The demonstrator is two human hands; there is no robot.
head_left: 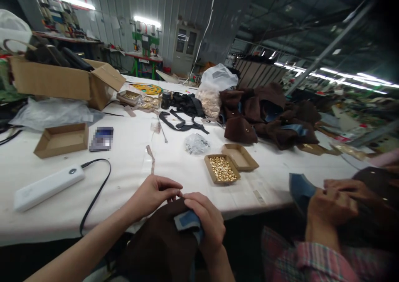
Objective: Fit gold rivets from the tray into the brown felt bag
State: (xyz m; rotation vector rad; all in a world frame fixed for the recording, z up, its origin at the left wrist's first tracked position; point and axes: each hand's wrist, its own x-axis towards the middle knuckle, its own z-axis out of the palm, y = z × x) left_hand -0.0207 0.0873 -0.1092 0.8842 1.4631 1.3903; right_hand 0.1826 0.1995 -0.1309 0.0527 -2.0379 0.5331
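Note:
A dark brown fabric piece (162, 236) with a blue lining flap hangs over my lap, in front of the table edge. My right hand (207, 219) grips its upper edge, thumb on top, beside the folded blue flap (188, 220). At the same edge, the fingers of my left hand (158, 192) are pinched together; whatever sits between the fingertips is too small to make out. Beyond my hands stands a small cardboard box of gold-coloured metal studs (222, 169). A second shallow cardboard box (240, 157) touches it from behind.
At right a co-worker's hands (333, 199) hold another brown and blue piece. Brown pieces (258, 111) are heaped behind. A bag of small silvery parts (197, 143), black straps (181, 122), a phone (101, 139), a white power bank (50, 186) with cable and a large carton (52, 78) lie about.

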